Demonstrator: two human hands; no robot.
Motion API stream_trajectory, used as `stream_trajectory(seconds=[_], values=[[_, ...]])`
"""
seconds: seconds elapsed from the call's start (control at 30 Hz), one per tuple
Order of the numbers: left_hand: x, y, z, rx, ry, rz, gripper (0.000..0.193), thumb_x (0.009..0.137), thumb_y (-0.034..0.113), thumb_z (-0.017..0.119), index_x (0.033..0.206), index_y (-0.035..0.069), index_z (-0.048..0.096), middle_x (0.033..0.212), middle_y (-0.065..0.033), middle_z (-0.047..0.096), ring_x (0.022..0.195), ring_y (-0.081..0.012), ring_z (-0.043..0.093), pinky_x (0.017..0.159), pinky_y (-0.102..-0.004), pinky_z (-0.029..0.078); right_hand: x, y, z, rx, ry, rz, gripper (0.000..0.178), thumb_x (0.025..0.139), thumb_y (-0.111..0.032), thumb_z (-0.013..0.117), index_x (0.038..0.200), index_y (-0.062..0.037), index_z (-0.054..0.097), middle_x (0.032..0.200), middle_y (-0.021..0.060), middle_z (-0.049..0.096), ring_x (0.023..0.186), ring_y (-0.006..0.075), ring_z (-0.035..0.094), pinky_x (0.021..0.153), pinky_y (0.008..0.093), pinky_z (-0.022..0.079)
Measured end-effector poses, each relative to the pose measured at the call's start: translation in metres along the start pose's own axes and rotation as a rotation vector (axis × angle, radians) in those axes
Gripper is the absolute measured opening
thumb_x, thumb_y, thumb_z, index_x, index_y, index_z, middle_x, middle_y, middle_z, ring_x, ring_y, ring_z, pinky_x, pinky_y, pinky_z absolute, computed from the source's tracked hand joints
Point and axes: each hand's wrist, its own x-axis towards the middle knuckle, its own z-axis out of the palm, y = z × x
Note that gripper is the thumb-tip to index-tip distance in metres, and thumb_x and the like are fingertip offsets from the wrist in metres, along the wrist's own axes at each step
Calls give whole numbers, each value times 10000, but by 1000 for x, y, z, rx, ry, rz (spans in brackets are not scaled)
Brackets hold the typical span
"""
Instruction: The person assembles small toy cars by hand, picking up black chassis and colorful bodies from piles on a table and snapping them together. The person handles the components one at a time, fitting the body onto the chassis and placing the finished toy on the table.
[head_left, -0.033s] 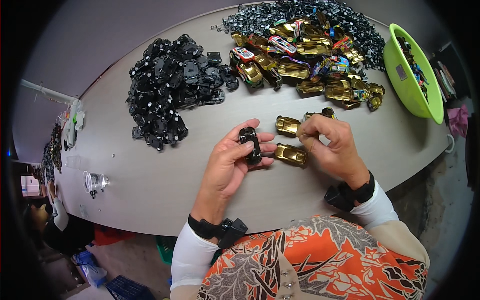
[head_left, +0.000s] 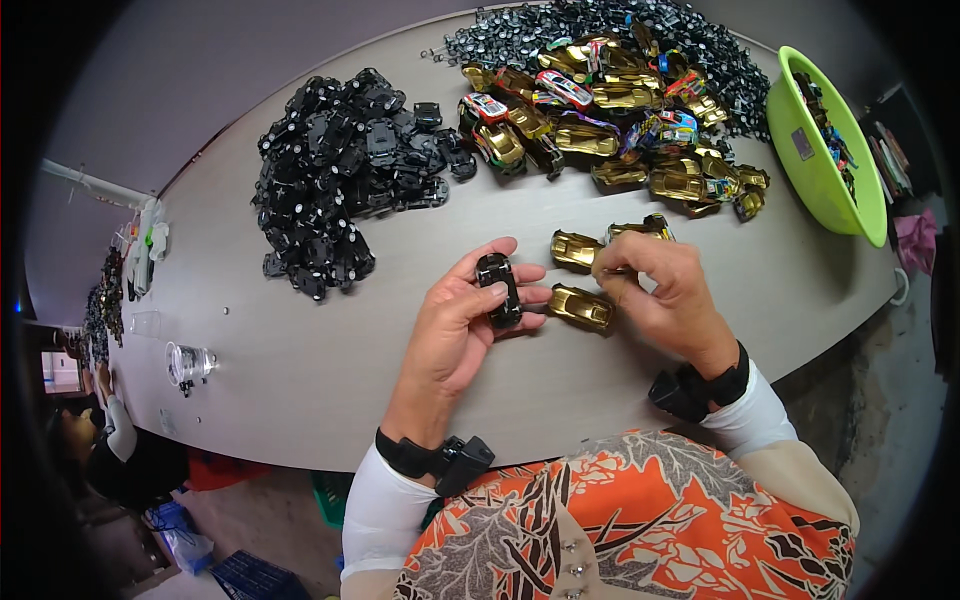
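Note:
My left hand (head_left: 463, 315) is closed on a black toy car chassis (head_left: 498, 290) with wheels, its thumb pressed on top and its fingers beneath. Just to the right, my right hand (head_left: 660, 290) is bent over some toy car bodies, thumb and fingertips pinched together. Whatever lies in that pinch, if anything, is too small or hidden. A gold car body (head_left: 582, 307) rests on the table below the fingertips. Another gold body (head_left: 575, 251) sits just above them, and a further car body (head_left: 655, 227) with dark and yellow parts is partly covered by my right hand.
A heap of black chassis (head_left: 330, 160) stands at the far left, beside a pile of gold and coloured car bodies (head_left: 590, 137). Small wheel parts (head_left: 500, 35) spread behind. A green basin (head_left: 875, 205) tilts at the right; a clear cup (head_left: 195, 362) is at the left. Another person (head_left: 120, 440) sits further left.

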Motion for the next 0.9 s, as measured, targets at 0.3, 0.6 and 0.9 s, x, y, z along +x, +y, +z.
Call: stream_trajectory(seconds=[0.3, 0.6, 0.9], values=[[-1, -4, 5, 314, 117, 53, 401, 782, 31, 636, 1148, -19, 479, 931, -136, 610, 749, -193, 641, 602, -292, 567, -11, -2, 15, -404, -164, -31, 165, 669, 12, 612, 813, -42, 553, 734, 111, 535, 634, 315, 572, 536, 397, 445], [-2, -16, 15, 351, 150, 121, 326, 755, -56, 629, 1057, 12, 528, 878, -46, 565, 743, -123, 601, 624, -252, 559, -5, -16, 25, -205, 14, -154, 171, 659, 23, 609, 793, -39, 522, 710, 96, 497, 632, 274, 557, 522, 365, 433], [-6, -16, 14, 537, 164, 406, 290, 740, -75, 596, 1015, 10, 559, 887, -37, 598, 794, -85, 565, 737, -222, 480, 0, -10, 15, 1117, -126, 668, 178, 756, -114, 716, 870, -57, 592, 737, -6, 591, 592, 31, 510, 518, 174, 409]])
